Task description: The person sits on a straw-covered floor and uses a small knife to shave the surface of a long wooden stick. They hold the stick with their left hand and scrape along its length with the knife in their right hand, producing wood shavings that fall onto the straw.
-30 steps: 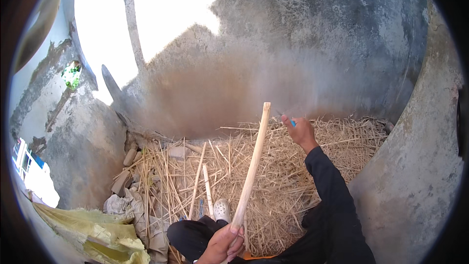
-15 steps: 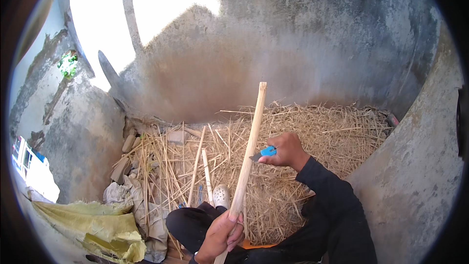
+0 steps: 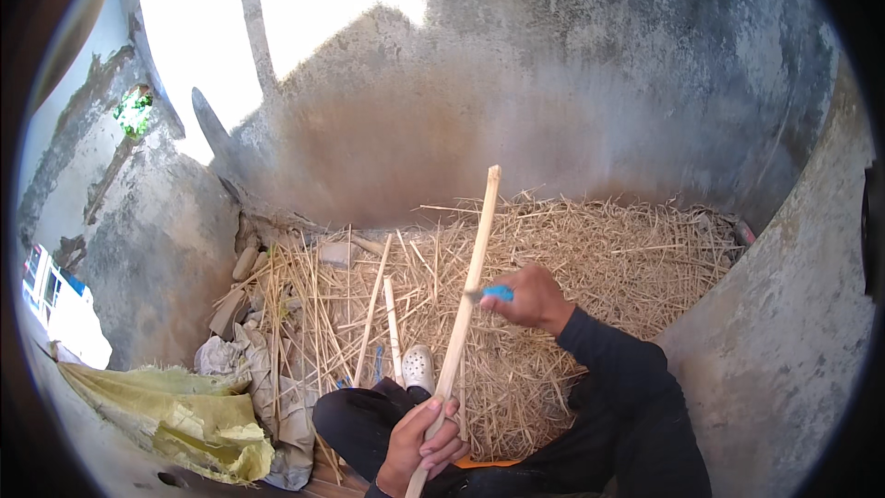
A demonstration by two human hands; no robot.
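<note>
A long, pale wooden strip rises at a slant in front of me, its top end near the back wall. Low on it, my left hand is wrapped round the strip. My right hand is closed on a knife with a blue handle. Its dark blade meets the strip's right side around mid-length; the blade is slightly blurred, and I cannot tell whether it cuts in. Part of the handle is hidden by my fingers.
Shavings and straw-like slivers cover the floor. Longer strips lean left of my light clog. A yellow sack and a greyish cloth lie at the lower left. Concrete walls close in behind and at the right.
My right hand and the knife have shifted slightly left and down, and the blade has turned level against the strip. The strip's top end sits a little lower. My left hand still grips it.
</note>
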